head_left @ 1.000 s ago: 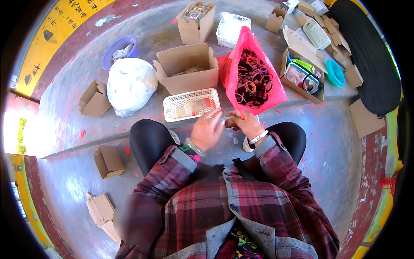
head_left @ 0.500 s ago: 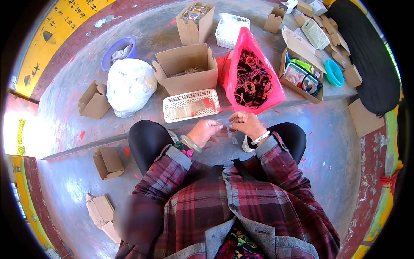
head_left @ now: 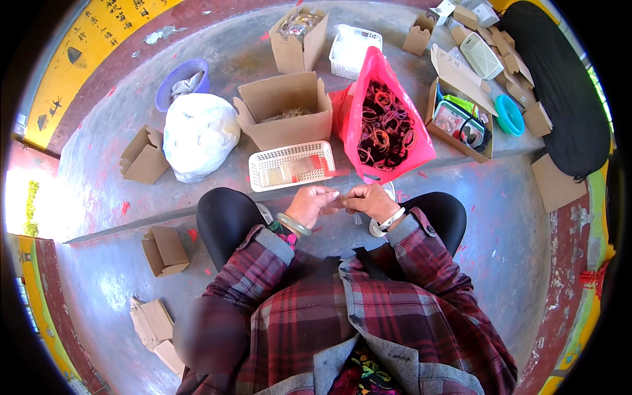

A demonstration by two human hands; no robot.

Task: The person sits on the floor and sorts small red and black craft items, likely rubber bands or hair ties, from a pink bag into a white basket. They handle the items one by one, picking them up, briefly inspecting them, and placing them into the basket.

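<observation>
My left hand (head_left: 314,205) and my right hand (head_left: 372,201) meet in front of me, thumbs and fingertips pinched close together. Whatever lies between the fingertips is too small to make out. Just beyond them stands a white slotted plastic basket (head_left: 263,160) holding clear and red-marked flat pieces. A bright pink plastic bag (head_left: 421,148) gapes open beyond my right hand, full of dark and pinkish looped bands (head_left: 385,125). Behind the basket is an open cardboard box (head_left: 289,131) with small tan items inside.
A stuffed white plastic bag (head_left: 201,138) and a purple basin (head_left: 161,99) stand at left. At right are a carton of mixed goods (head_left: 461,148) and a teal basin (head_left: 509,115). A raised step edge (head_left: 164,216) crosses before my knees. Small cartons (head_left: 164,251) sit lower left.
My hands have drawn together so that their fingertips now meet. My right hand has shifted a little left and toward me. The surroundings sit slightly lower in view.
</observation>
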